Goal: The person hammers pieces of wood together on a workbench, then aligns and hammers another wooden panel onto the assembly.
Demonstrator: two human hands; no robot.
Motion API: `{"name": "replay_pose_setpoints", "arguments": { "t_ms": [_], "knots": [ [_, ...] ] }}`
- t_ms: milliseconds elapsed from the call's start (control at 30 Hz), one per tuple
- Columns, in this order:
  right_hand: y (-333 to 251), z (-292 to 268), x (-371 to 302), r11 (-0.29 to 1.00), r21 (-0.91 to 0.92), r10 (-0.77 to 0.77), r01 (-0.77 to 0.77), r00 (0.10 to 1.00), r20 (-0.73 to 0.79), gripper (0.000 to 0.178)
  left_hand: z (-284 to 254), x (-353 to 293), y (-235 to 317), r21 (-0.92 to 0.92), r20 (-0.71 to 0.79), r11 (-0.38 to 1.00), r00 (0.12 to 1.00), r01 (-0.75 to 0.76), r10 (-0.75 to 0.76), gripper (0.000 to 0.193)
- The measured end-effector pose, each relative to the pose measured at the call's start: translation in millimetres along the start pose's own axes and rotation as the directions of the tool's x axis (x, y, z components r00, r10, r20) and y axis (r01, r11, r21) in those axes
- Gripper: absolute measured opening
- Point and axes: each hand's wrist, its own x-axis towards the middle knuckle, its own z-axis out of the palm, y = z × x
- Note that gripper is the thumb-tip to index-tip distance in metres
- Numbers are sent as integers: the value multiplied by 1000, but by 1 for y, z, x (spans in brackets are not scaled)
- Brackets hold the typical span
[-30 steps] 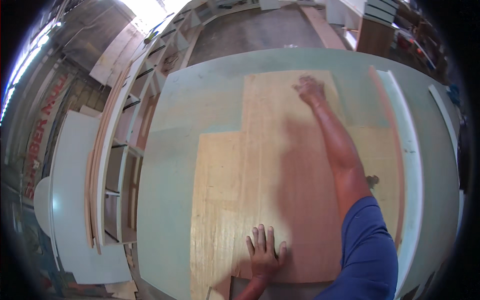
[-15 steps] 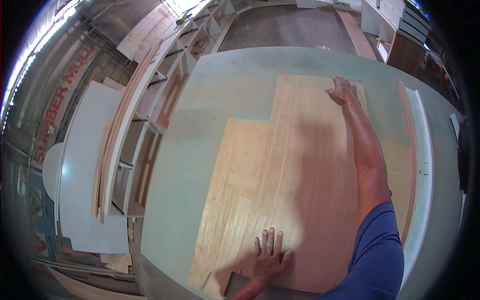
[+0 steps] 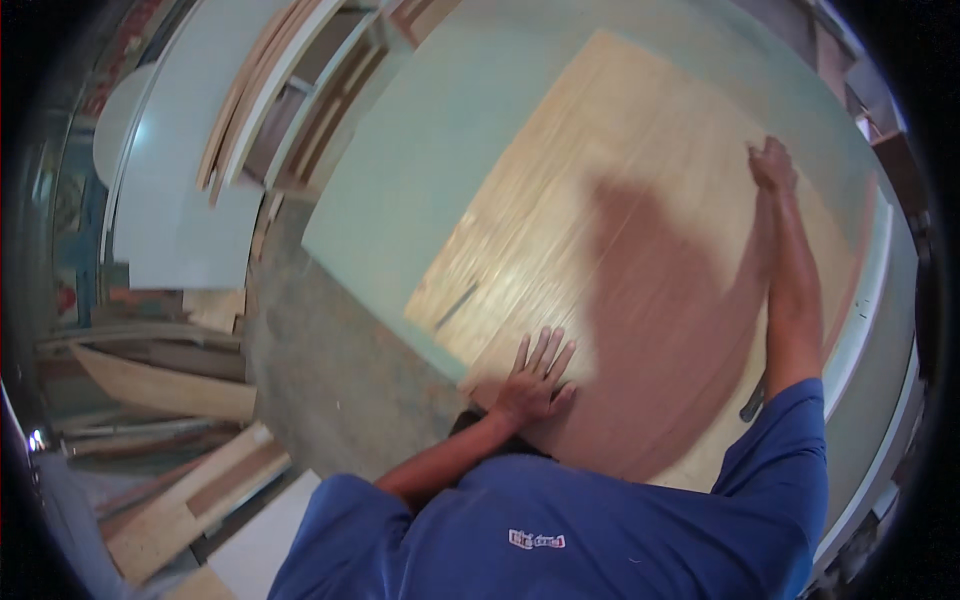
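Observation:
My left hand [image 3: 540,380] lies palm down with fingers spread on the near part of a light brown plywood sheet [image 3: 650,130]. At the far right of that sheet, my right arm is stretched out. Its hand [image 3: 773,167] looks closed, with fingers curled at the sheet's far edge; blur hides the exact grip. The sheet lies flat on a large pale green tabletop [image 3: 400,180]. A short dark strip or slot [image 3: 456,304] shows near the sheet's left corner. Shadows of my head and arm fall across the wood.
A dark object [image 3: 753,402] lies beside my right upper arm. A long white-edged piece [image 3: 865,300] runs along the right. To the left stand a white panel [image 3: 185,190] and an open wooden frame [image 3: 320,110]. Boards and offcuts [image 3: 190,510] lie on the floor at lower left.
My view has turned and tilted down, bringing my blue shirt into sight. My right hand has gone from spread to curled near the far edge. My left hand stays flat on the wood.

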Motion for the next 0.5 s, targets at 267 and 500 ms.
{"name": "replay_pose_setpoints", "arguments": {
  "t_ms": [267, 500],
  "knots": [
    [44, 59, 57, 967, -217, -122, 131, 991, 56, 69, 0, -28, -15, -55, -54, 997, 997, -60, 57, 71],
    [-28, 101, -101, 999, -28, -24, 20, 985, -168, 61, 17, -51, -28, -127, -90, 987, 992, -98, 87, 74]
  ]
}}
